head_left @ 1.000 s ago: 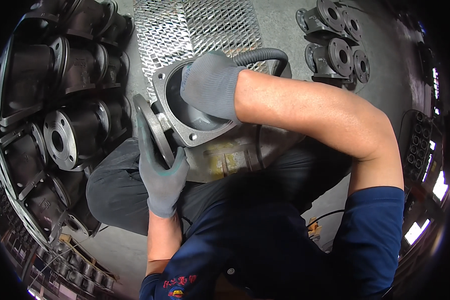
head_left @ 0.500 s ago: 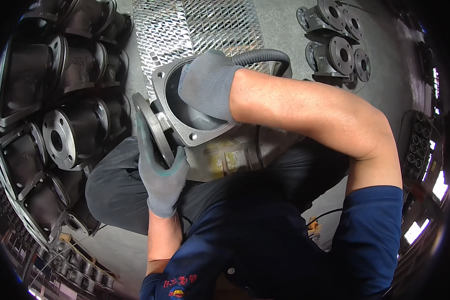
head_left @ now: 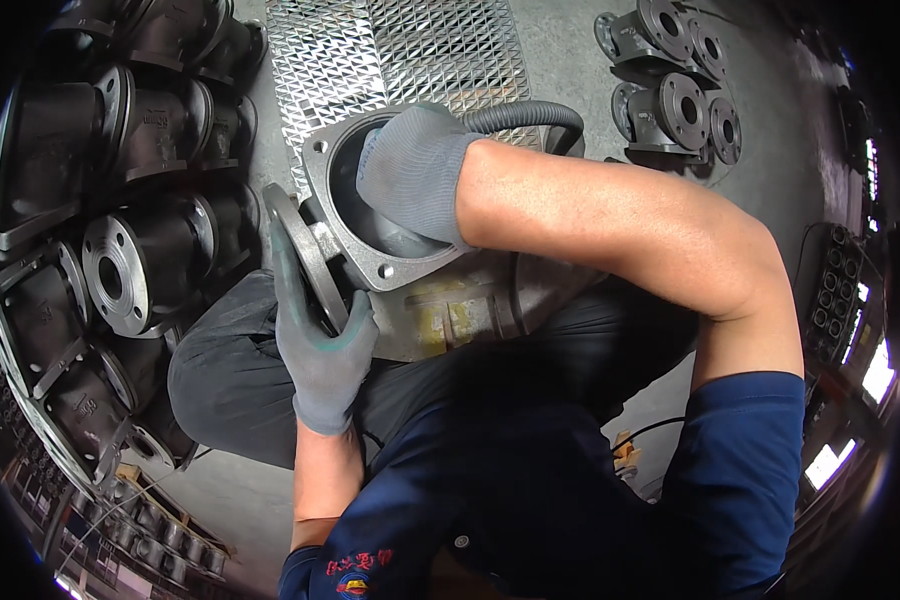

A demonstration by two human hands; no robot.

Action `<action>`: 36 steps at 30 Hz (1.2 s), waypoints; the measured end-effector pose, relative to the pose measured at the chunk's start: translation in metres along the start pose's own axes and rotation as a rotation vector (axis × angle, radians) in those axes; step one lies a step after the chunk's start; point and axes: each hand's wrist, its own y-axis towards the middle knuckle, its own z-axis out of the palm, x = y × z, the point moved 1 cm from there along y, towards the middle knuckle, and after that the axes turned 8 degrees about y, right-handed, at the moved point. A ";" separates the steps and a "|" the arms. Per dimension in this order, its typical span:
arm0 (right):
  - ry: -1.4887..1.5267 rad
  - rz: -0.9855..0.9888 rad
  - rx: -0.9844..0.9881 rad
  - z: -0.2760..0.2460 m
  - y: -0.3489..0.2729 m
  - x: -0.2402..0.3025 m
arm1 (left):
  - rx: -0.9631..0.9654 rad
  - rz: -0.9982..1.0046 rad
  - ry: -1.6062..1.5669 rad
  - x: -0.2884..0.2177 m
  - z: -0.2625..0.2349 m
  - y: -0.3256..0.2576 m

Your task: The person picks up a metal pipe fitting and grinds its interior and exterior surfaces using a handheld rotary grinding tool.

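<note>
In front of me is a grey cast-metal valve body with a square top flange, bolt holes at its corners and a wide round opening. My left hand, in a grey and green work glove, grips the round side flange, thumb on one face and fingers along the other. My right hand, gloved too, reaches over the rim into the opening. Its fingers are down inside and hidden, so whether they hold anything does not show. A stained yellow-grey metal piece lies under the body, near my legs.
Stacked dark flanged valve bodies crowd the left side. More flanged castings stand on the floor at the far right. A shiny patterned metal sheet lies beyond the work, with a ribbed grey hose curving near it.
Almost nothing differs. The view has shifted very slightly; both hands keep their places on the valve body.
</note>
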 end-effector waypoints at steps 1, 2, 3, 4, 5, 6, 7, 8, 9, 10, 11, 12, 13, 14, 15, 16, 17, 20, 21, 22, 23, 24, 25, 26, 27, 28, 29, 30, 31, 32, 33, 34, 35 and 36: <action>-0.012 0.004 0.011 0.000 0.001 0.001 | 0.007 -0.015 0.018 0.000 -0.001 0.000; -0.013 0.004 0.011 0.001 0.000 0.001 | 0.007 -0.015 0.018 0.001 -0.001 0.000; 0.002 0.010 -0.031 0.001 -0.003 0.001 | 0.008 -0.001 0.011 0.002 -0.001 0.001; 0.016 0.017 -0.072 0.002 -0.006 0.000 | 0.012 0.013 0.003 0.003 0.000 0.001; 0.006 -0.007 -0.062 0.004 -0.003 -0.001 | 0.009 -0.005 -0.005 0.001 0.000 0.001; 0.006 -0.004 -0.061 0.005 -0.004 -0.002 | 0.011 -0.003 -0.006 0.000 0.000 0.002; 0.043 -0.001 -0.070 -0.001 -0.005 0.000 | 0.016 0.000 0.008 -0.001 -0.001 0.002; 0.081 0.002 -0.078 -0.008 -0.007 0.002 | 0.020 0.003 0.023 -0.001 -0.002 0.001; 0.071 0.005 0.032 -0.016 -0.008 0.004 | 0.018 -0.001 -0.007 0.000 -0.002 0.000; 0.069 0.007 0.030 -0.013 -0.008 0.003 | 0.018 0.002 -0.008 0.002 -0.001 0.000; 0.057 0.019 -0.011 -0.007 -0.008 0.001 | 0.014 0.019 -0.001 0.004 0.000 0.000; 0.045 0.031 -0.052 -0.004 -0.008 0.000 | 0.010 0.036 0.007 0.005 0.000 0.000; 0.083 0.044 -0.099 -0.004 -0.011 0.000 | 0.032 -0.012 -0.017 0.001 -0.001 0.000; 0.084 0.044 -0.099 -0.005 -0.011 0.000 | 0.033 -0.013 -0.017 0.002 0.000 0.000; 0.068 0.041 -0.047 -0.005 -0.010 0.001 | 0.020 0.011 0.012 0.004 0.000 -0.001; 0.052 0.040 0.003 -0.006 -0.009 0.001 | 0.007 0.037 0.041 0.005 -0.001 -0.001; 0.076 0.026 -0.019 -0.003 -0.007 -0.001 | 0.015 0.021 0.051 0.001 -0.001 -0.001; 0.100 0.025 -0.114 0.005 -0.010 -0.005 | 0.026 0.002 0.036 0.001 0.000 -0.001; 0.099 0.026 -0.114 0.006 -0.009 -0.006 | 0.026 0.002 0.035 0.000 0.000 0.000; 0.094 0.027 -0.095 0.006 -0.007 -0.006 | 0.023 0.000 0.018 0.000 0.000 0.001; 0.089 0.028 -0.077 0.006 -0.006 -0.005 | 0.021 -0.002 0.001 -0.001 0.000 0.001; 0.090 0.030 -0.077 0.005 -0.006 -0.005 | 0.023 -0.001 0.001 0.000 0.000 0.001; 0.051 0.003 -0.014 0.001 -0.006 -0.003 | 0.020 0.005 0.019 0.000 0.000 0.000; 0.011 -0.024 0.048 -0.002 -0.006 -0.001 | 0.015 0.010 0.037 0.001 0.000 -0.001; 0.010 -0.008 0.086 -0.004 -0.004 0.002 | 0.015 0.008 0.039 0.002 -0.001 -0.001; 0.009 -0.008 0.087 -0.005 -0.003 0.004 | 0.017 0.011 0.029 0.002 0.000 -0.002; 0.015 -0.007 0.097 -0.005 -0.002 0.007 | 0.019 0.014 0.020 0.002 0.000 -0.002; 0.021 -0.006 0.107 -0.005 0.000 0.008 | 0.021 0.017 0.010 0.002 0.000 -0.002; 0.081 -0.057 0.113 0.001 0.004 0.006 | 0.027 0.022 0.005 0.001 0.000 -0.002; 0.081 -0.055 0.113 0.007 0.006 0.003 | 0.028 0.023 0.004 0.001 0.001 -0.002; 0.112 -0.047 0.112 0.014 0.006 0.000 | 0.022 0.018 0.005 0.001 0.002 -0.003; 0.144 -0.043 0.111 0.012 0.006 0.000 | 0.014 0.010 0.006 0.001 0.003 -0.003; 0.053 -0.015 0.128 0.007 0.004 0.002 | 0.031 -0.015 0.043 -0.002 0.000 -0.003; 0.054 -0.015 0.128 0.007 0.005 0.002 | 0.031 -0.015 0.043 -0.001 0.000 -0.002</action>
